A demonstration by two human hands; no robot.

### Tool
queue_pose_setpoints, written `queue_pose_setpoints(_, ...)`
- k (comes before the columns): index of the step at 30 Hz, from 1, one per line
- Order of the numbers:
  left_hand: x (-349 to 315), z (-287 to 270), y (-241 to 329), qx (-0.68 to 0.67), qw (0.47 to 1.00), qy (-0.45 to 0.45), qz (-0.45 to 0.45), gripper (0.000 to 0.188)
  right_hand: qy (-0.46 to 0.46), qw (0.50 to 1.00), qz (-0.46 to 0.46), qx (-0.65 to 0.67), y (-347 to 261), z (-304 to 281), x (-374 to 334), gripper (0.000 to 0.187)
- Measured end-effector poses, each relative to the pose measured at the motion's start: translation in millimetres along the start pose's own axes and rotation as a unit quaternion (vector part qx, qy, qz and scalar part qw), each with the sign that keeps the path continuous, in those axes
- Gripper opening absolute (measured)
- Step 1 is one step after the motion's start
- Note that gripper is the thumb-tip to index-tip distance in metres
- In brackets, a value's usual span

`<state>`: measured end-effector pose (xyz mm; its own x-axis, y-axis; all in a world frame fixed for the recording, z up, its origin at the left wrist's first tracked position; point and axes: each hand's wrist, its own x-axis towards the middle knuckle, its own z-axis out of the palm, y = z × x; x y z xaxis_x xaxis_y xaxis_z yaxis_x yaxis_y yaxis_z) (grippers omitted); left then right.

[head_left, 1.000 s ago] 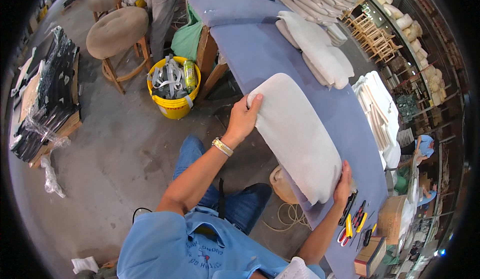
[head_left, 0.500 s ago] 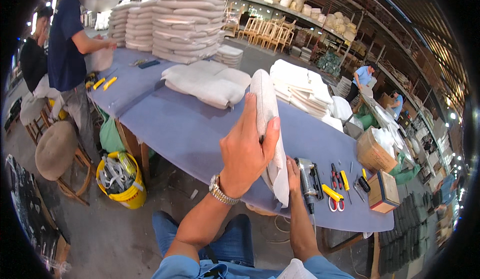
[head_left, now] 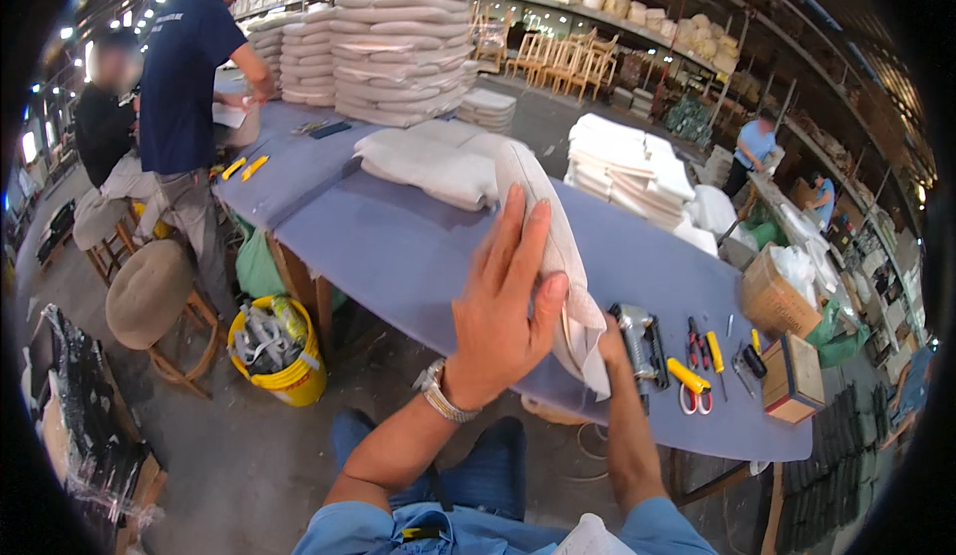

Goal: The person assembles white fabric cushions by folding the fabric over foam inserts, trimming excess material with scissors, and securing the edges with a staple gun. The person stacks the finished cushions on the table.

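The cushion point(head_left: 565, 246) stood tilted on edge above the near side of the surface point(head_left: 418, 266), one broad face turned out of sight. Its lower end partly hid the right hand point(head_left: 614, 346), so I couldn't tell how those fingers closed. The left hand point(head_left: 503, 316), slightly blurred, lay against the cushion unclenched, fingers straight and pointing up, thumb apart. A moment earlier, that hand had been bent around the cushion's edge.
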<state>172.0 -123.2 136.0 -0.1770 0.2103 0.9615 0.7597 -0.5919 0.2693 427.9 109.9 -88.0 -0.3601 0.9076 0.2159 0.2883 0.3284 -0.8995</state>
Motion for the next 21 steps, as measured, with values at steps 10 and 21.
queue_pose_setpoints(10, 8, -58, -64, 0.019, 0.991, -0.115, 0.063, 0.064, 0.009, 0.96, -0.223, 0.168, -205, 14, -49, 0.047)
queue_pose_setpoints(21, 33, -69, -57, -0.119, 0.945, -0.275, -0.128, 0.056, -0.032, 0.925, -0.354, 0.131, -297, 72, -44, 0.036)
